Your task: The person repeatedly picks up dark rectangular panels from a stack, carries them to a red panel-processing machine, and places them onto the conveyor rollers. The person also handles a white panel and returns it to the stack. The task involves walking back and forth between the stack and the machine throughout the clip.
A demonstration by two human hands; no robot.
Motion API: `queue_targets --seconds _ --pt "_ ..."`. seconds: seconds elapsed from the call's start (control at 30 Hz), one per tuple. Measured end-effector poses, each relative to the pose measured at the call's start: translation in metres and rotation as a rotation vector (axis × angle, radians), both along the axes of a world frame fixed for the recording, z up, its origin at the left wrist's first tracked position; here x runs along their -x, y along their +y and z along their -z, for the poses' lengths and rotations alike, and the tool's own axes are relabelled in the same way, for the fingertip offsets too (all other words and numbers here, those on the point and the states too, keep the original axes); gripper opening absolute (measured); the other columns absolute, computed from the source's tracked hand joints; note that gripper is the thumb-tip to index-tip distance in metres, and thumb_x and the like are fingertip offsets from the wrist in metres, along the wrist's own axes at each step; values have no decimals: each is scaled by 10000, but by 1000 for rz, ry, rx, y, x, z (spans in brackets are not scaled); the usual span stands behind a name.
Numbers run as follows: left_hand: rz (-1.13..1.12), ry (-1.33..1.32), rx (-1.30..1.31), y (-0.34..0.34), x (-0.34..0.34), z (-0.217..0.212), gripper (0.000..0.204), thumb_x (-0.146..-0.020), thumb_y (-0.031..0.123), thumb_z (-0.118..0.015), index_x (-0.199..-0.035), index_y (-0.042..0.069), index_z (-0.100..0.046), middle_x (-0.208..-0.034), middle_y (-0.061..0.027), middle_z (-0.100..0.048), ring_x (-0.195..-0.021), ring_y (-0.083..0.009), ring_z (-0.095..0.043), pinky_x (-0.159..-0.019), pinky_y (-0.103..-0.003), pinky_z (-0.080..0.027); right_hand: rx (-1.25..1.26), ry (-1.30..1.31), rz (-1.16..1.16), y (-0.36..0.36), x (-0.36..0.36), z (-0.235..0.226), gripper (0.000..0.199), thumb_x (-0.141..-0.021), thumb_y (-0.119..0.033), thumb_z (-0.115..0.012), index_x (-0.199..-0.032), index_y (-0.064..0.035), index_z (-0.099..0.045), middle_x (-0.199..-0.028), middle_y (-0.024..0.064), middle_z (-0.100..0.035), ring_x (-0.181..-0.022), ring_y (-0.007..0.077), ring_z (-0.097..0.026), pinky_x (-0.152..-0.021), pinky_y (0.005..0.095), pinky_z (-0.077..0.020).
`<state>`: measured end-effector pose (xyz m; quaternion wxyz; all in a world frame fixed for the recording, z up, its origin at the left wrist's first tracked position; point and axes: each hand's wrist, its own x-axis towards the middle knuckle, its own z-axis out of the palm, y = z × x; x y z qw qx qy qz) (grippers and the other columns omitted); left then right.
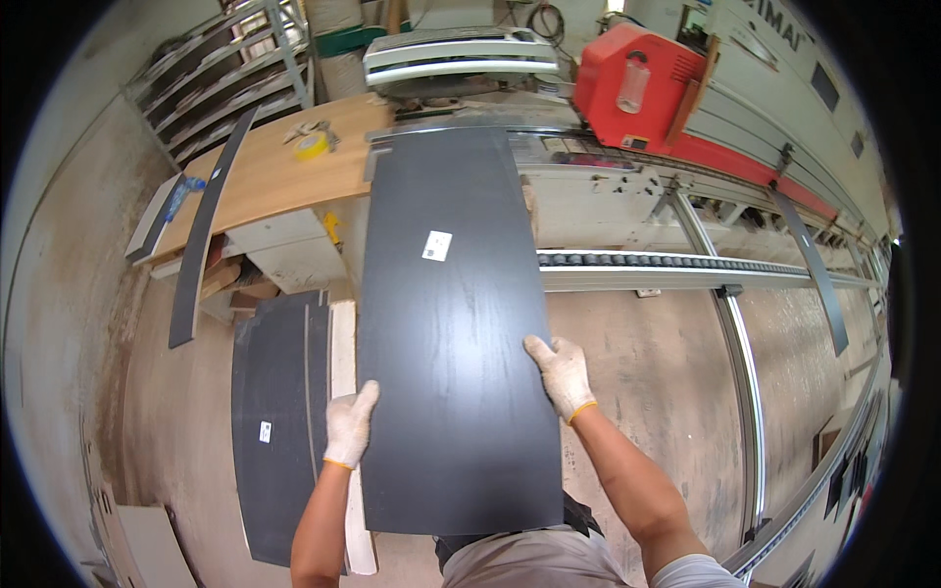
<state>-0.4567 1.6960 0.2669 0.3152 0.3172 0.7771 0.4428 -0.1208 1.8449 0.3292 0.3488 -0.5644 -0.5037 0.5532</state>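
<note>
A long dark grey panel (456,382) stretches out in front of me, its near end close to my waist. Its far end reaches the metal edge of the machine table. A small white label (436,246) sticks to its upper face. My left hand (351,425), in a white knitted glove, grips the panel's left edge with the thumb along the rim. On the right edge, a little farther away, my gloved right hand (560,375) holds the panel too. The fingers of both hands are hidden beneath it.
A stack of dark panels (278,392) stands at the left. Behind it, a wooden table (270,181) carries yellow tape (312,146) and a narrow dark strip (209,230). A red machine carriage (632,88) sits at the back right, and a metal rail frame (742,392) runs along the right.
</note>
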Motion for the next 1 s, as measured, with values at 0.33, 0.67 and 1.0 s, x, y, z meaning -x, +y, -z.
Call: queue_targets --seconds 0.33,0.67,1.0 --pt "197 -76 12 126 -125 15 764 -994 601 -674 -579 -21 -519 -552 -108 -456 -548 -228 -406 -590 -493 -365 -56 -781 0 96 -119 -18 698 -911 -582 -729 -1218 45 -736 -1147 306 -749 -1125 463 -713 -997 484 -544" --pt "594 -93 158 188 -167 -7 817 -1048 659 -505 -664 -53 -617 -654 -239 -596 -638 -368 -590 -697 -518 -461 230 -192 969 -152 -82 31 524 -1085 -424 -579 -1397 -3 -597 -1256 142 -666 -1080 274 -665 -862 403 -567" --pt "572 386 49 424 -74 -73 856 -997 710 -497 -972 -103 -763 -1032 -372 -726 -1008 -478 -732 -965 -523 -544 304 396 1282 -106 44 52 623 -1093 -452 -576 -1482 31 -521 -1298 149 -674 -1107 256 -671 -873 376 -582"
